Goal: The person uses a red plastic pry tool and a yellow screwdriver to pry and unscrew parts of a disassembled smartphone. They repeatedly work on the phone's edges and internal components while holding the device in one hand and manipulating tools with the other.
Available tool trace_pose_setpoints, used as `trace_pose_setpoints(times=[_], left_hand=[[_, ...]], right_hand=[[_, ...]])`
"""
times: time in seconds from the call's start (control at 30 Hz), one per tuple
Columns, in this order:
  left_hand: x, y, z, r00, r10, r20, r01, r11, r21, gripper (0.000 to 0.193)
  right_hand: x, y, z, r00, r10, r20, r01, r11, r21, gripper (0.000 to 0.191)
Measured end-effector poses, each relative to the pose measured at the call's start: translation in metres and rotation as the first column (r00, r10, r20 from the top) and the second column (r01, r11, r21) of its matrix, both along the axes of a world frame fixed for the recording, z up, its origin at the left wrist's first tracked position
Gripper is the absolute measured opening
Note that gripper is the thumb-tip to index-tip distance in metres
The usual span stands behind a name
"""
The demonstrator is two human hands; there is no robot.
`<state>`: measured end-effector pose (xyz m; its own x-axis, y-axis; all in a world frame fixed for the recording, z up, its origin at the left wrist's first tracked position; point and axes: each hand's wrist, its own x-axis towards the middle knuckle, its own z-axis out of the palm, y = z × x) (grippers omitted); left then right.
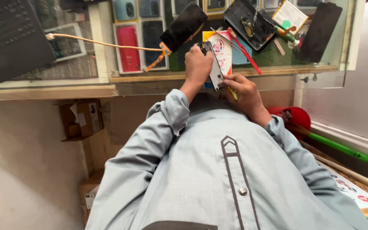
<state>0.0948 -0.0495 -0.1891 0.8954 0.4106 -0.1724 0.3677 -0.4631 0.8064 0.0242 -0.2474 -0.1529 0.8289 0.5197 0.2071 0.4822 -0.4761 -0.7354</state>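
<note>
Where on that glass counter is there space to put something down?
Bare glass counter top lies between the black laptop and the red phone, crossed only by a cream cable. Around the left hand and right hand gripping the white phone frame, it's crowded.

soft, even daylight, faint glare on the glass counter (329, 55), mild wide-angle stretch at the edges

Glossy glass counter top (329, 42); matt grey cloth shirt (218, 170); smooth metal-looking phone frame (215, 70); brown cardboard box (81, 119).
</note>
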Motion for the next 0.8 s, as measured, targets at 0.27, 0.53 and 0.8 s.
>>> trace_pose_setpoints(times=[0.27,0.53,0.8], left_hand=[[-0.001,0.000,-0.004,1.000,-0.015,0.008,0.015,1.000,-0.010,0.027],[-0.001,-0.002,-0.004,0.999,0.002,0.041,-0.002,1.000,-0.001,0.026],[0.001,-0.002,0.005,0.999,0.032,-0.024,-0.031,0.998,0.056,0.027]], right_hand=[[0.001,0.002,-0.003,1.000,-0.017,0.024,0.017,1.000,0.017,0.028],[0.006,0.005,-0.008,0.999,-0.017,0.049,0.014,0.998,0.065,0.031],[0.010,0.012,0.000,0.996,-0.020,0.090,0.016,0.999,0.040,0.030]])
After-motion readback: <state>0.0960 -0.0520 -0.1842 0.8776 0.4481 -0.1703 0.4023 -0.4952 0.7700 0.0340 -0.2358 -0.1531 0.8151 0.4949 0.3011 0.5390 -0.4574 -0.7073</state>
